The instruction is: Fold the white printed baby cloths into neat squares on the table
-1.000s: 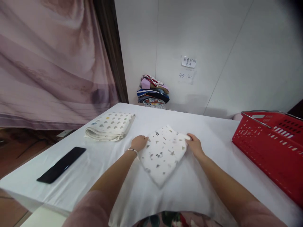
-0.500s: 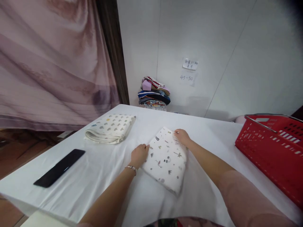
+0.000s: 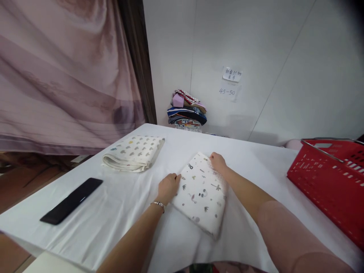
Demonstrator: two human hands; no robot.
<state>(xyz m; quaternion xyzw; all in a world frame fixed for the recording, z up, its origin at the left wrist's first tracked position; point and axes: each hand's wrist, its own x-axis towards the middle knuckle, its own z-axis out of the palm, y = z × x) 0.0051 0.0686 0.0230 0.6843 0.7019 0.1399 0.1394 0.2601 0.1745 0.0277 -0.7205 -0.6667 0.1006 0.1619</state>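
our left fingers (image 3: 176, 178) and right fingers (image 3: 213, 156) pinch the near cloth (image 3: 199, 201), folded but unreleased; the far cloth (image 3: 133, 151) lies folded.

Pretty simple getup: dusty pink sleeves (image 3: 287, 231), a shiny silver bracelet (image 3: 158, 204) on the left wrist, and some dark, flowery-looking fabric (image 3: 218, 267) at the near edge.

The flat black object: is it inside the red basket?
No, the flat black object lies on the white-covered table, towards its left side, while the red basket stands at the right.
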